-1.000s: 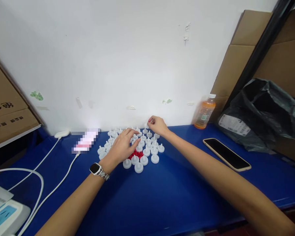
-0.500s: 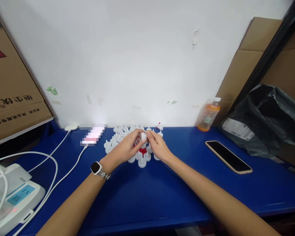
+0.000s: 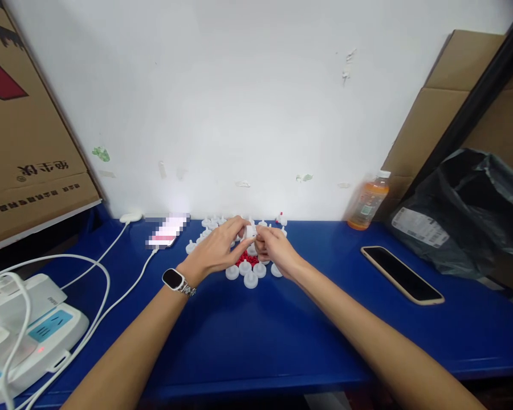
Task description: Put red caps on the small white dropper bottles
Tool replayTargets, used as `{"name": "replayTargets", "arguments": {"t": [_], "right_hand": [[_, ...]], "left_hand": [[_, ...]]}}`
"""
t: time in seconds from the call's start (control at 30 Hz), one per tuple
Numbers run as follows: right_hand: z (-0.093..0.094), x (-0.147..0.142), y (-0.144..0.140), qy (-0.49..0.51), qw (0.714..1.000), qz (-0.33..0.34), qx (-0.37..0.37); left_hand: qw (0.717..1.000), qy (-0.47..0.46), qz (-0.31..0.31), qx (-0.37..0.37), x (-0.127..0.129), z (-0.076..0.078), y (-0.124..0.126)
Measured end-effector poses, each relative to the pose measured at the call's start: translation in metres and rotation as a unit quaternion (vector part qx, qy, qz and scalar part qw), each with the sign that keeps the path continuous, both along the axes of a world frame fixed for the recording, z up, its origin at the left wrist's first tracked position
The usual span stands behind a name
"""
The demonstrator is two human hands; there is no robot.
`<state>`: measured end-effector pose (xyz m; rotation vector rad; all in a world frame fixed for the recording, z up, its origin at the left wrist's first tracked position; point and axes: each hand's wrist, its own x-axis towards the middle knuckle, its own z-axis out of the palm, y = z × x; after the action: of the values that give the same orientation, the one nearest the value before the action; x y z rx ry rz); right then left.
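Between the thumb and fingers of my left hand [image 3: 216,245] is a white plastic nozzle cap [image 3: 250,232], turned on its side with its narrow end toward the right. My right hand [image 3: 277,246] is closed in a pinch at that narrow end; whatever small piece its fingertips may hold is hidden. Beneath both hands lies a pile of small red pieces [image 3: 247,259]. Several more white nozzle caps [image 3: 251,279] stand spout up around the pile, partly covered by my hands.
At the back, one white cap with a red tip [image 3: 281,218] stands near the wall. A phone [image 3: 402,274] and an orange drink bottle [image 3: 369,200] are on the right, beside a black plastic bag [image 3: 465,210]. A power strip [image 3: 38,336] with white cables occupies the left.
My view has shifted slightly, moving the scene a little right. The fingers of my right hand look more curled at the cap's narrow end. My left hand still holds the same cap.
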<state>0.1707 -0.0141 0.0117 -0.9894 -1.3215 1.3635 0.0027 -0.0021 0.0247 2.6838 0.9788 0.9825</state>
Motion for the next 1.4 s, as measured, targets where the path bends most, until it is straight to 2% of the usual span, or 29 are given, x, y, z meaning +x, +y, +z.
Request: {"name": "replayTargets", "arguments": {"t": [0.07, 0.13, 0.2, 0.27, 0.37, 0.43, 0.53, 0.63, 0.77, 0.87, 0.93, 1.0, 1.17, 1.27, 1.4], "right_hand": [[-0.003, 0.001, -0.002, -0.065, 0.992, -0.042, 0.098], [-0.005, 0.004, -0.003, -0.136, 0.968, -0.090, 0.193], [-0.006, 0.009, -0.003, -0.209, 0.939, -0.113, 0.250], [-0.007, 0.014, -0.002, -0.284, 0.912, -0.098, 0.280], [-0.010, 0.017, 0.000, -0.360, 0.878, -0.058, 0.311], [-0.012, 0.018, 0.002, -0.363, 0.879, -0.046, 0.306], [-0.013, 0.020, 0.005, -0.285, 0.923, -0.046, 0.257], [-0.014, 0.022, 0.008, -0.169, 0.960, -0.040, 0.221], [-0.015, 0.029, 0.017, -0.088, 0.971, -0.052, 0.214], [-0.012, 0.044, 0.032, -0.103, 0.960, -0.131, 0.224], [-0.010, 0.055, 0.047, -0.152, 0.945, -0.185, 0.223], [-0.011, 0.063, 0.065, -0.216, 0.931, -0.210, 0.206], [-0.023, 0.062, 0.098, -0.385, 0.881, -0.184, 0.204], [-0.027, 0.058, 0.102, -0.421, 0.866, -0.154, 0.222], [-0.022, 0.058, 0.099, -0.452, 0.854, -0.115, 0.229]], "left_hand": [[0.994, -0.085, 0.002, -0.072, -0.001, -0.004, 0.005], [0.971, -0.200, 0.018, -0.127, -0.007, -0.006, 0.012], [0.952, -0.269, 0.047, -0.140, -0.018, -0.003, 0.017], [0.961, -0.238, 0.068, -0.124, -0.027, -0.001, 0.019], [0.983, -0.137, 0.070, -0.099, -0.031, -0.001, 0.019], [0.990, -0.091, 0.051, -0.091, -0.027, -0.006, 0.018], [0.994, -0.058, 0.022, -0.086, -0.020, -0.012, 0.018], [0.995, -0.043, 0.022, -0.089, -0.013, -0.014, 0.015], [0.994, -0.050, 0.038, -0.085, -0.003, -0.015, 0.010], [0.994, -0.058, 0.054, -0.076, 0.001, -0.017, 0.010], [0.994, -0.045, 0.062, -0.078, 0.001, -0.020, 0.011], [0.994, -0.025, 0.064, -0.083, 0.000, -0.023, 0.013], [0.995, -0.005, 0.049, -0.089, 0.003, -0.029, 0.014], [0.995, -0.006, 0.042, -0.091, 0.005, -0.031, 0.015], [0.995, 0.000, 0.041, -0.092, 0.006, -0.032, 0.015]]}}
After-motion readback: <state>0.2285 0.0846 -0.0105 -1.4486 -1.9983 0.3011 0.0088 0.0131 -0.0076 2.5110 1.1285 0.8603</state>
